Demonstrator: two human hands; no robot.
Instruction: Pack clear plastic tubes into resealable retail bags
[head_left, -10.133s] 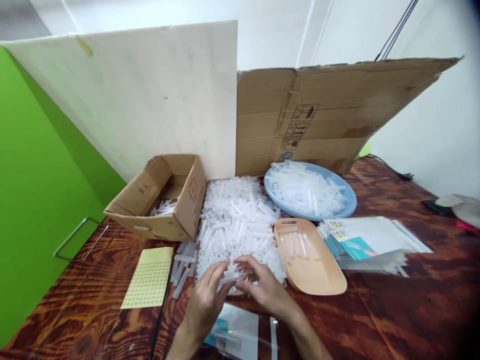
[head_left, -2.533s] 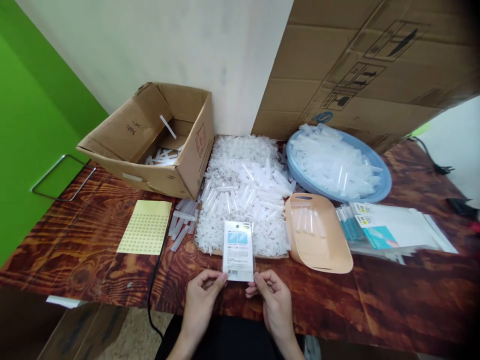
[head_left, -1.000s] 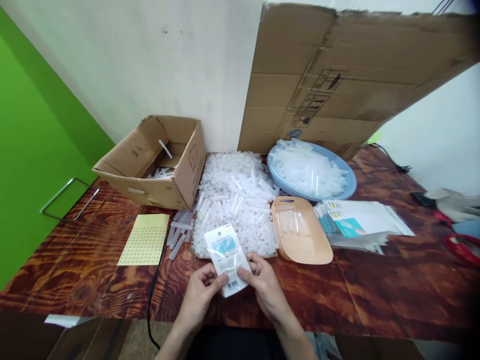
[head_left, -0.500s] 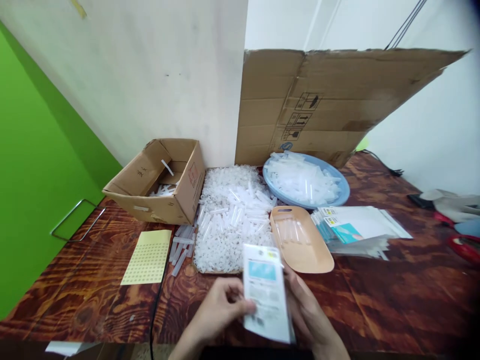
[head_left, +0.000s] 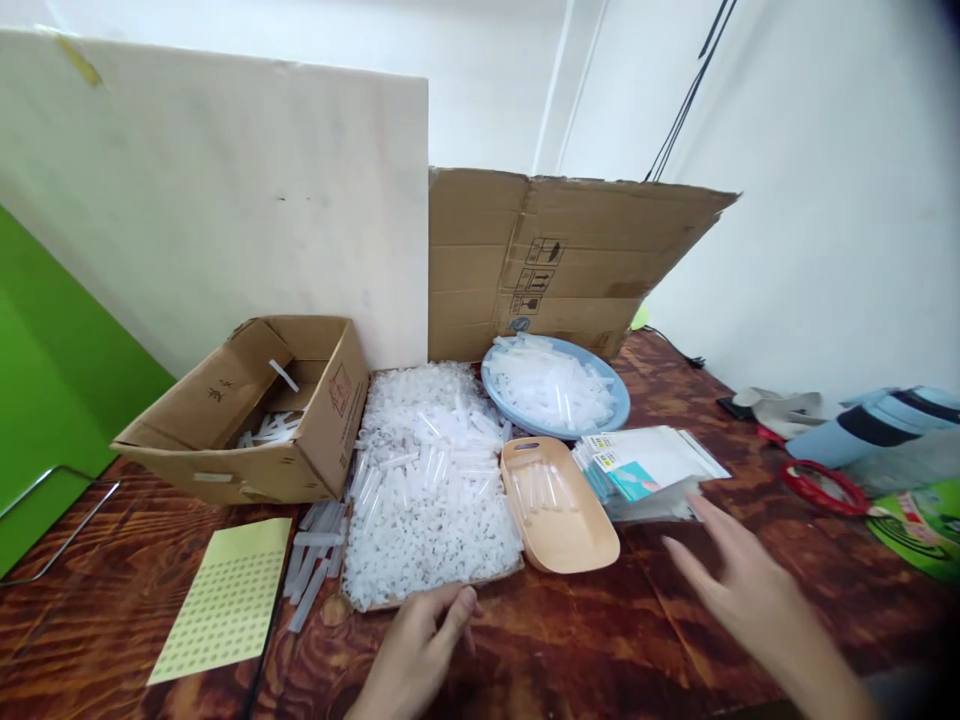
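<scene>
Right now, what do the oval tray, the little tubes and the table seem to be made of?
Oval tray: probably matte plastic, uniformly peach and smooth-edged. Little tubes: likely translucent plastic, milky and see-through. Table: dark reddish wood or wood-look veneer, with a bold swirling grain and slight sheen.

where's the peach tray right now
In the head view, the peach tray sits mid-table, right of the tube pile, left of the packet stack.

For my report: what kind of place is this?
Probably a small hand-packing workstation, not a factory line. A wooden table carries a heap of clear plastic tubes, a stack of printed retail bags and a yellow sticker sheet.
</scene>
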